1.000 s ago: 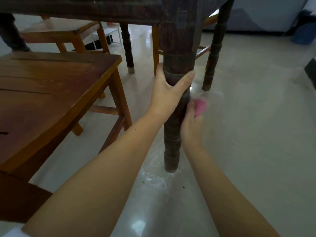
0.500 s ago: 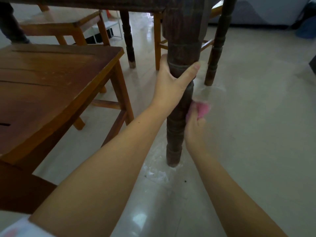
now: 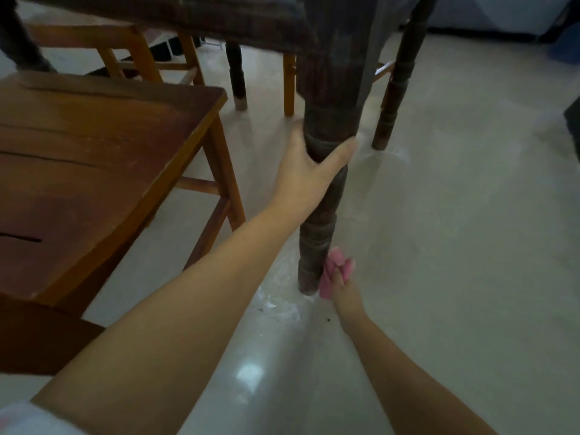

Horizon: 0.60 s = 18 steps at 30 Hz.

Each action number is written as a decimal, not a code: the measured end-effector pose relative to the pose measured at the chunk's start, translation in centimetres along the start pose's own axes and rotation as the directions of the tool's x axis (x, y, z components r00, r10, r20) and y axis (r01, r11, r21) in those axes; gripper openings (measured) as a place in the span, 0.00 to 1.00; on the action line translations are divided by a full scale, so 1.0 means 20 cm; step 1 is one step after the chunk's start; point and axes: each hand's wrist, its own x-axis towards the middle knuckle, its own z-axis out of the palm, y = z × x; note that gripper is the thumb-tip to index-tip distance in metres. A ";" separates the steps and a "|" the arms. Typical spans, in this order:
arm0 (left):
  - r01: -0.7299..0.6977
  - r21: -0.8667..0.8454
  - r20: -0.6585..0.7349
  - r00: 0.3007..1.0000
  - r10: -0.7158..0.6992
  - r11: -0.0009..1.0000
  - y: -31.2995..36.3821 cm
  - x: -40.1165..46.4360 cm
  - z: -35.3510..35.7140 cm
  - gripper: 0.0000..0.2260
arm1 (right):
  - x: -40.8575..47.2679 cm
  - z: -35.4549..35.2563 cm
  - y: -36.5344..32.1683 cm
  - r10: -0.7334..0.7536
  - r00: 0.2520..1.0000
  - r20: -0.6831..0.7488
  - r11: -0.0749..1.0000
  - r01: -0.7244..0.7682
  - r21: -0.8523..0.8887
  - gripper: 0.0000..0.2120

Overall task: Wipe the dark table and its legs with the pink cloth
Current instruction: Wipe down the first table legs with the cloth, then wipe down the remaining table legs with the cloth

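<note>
Head camera showed, at nine o'clock, a reddish-brown wooden stool (image 3: 103, 158) standing on the pale floor (image 3: 455, 246), with lighter wooden chairs (image 3: 131, 48) behind it toward eleven o'clock. Moving right, the left hand (image 3: 309, 171) wrapped the near leg (image 3: 317, 243) of the dark desk (image 3: 219, 17) just under its square upper block, thumb on the right side and fingers round the far side, bracing it. Its grip was closed on that leg and sat where it had been a second before. What had changed lay lower: the right hand (image 3: 345, 288) with the pink cloth (image 3: 337, 271) had travelled from the middle of the leg down to its foot, close to the floor at about six o'clock of the left hand. That suggested one downward stroke along the right face of this leg was nearly finished, with the far side of it, and the other legs (image 3: 392, 98) toward one o'clock, probably still to do. The right hand's grip was closed on the bunched cloth, fingers curled over it, and the cloth pressed against the leg's lowest turned section, at roughly eleven o'clock of that hand's knuckles. Whitish smears and a few dark specks marked the floor around the foot of the leg.
</note>
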 end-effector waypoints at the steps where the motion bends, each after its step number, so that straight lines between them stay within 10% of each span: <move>1: 0.028 0.039 0.021 0.999 -0.029 0.999 0.01 -0.03 -0.02 0.19 | -0.07 -0.03 -0.07 0.000 1.000 0.005 1.000 0.000 0.020 0.25; 5: 0.236 0.386 0.012 0.965 -0.261 0.892 0.07 -0.22 -0.15 0.23 | -0.28 -0.25 -0.27 -0.008 1.000 -0.025 0.998 0.006 -0.055 0.43; 9: 0.416 0.568 -0.009 0.866 -0.499 0.710 0.25 -0.48 -0.32 0.25 | -0.66 -0.47 -0.75 -0.194 0.981 0.025 0.913 0.190 -0.361 0.18; 13: 0.404 0.690 -0.013 0.837 -0.548 0.601 0.63 -0.67 -0.42 0.24 | -1.01 -0.61 -1.10 -0.412 0.852 0.322 0.630 0.522 -0.575 0.12; 18: 0.295 0.729 0.085 0.857 -0.509 0.618 1.25 -0.88 -0.58 0.23 | -1.48 -0.69 -1.52 -0.344 0.795 0.499 0.363 0.603 -0.710 0.21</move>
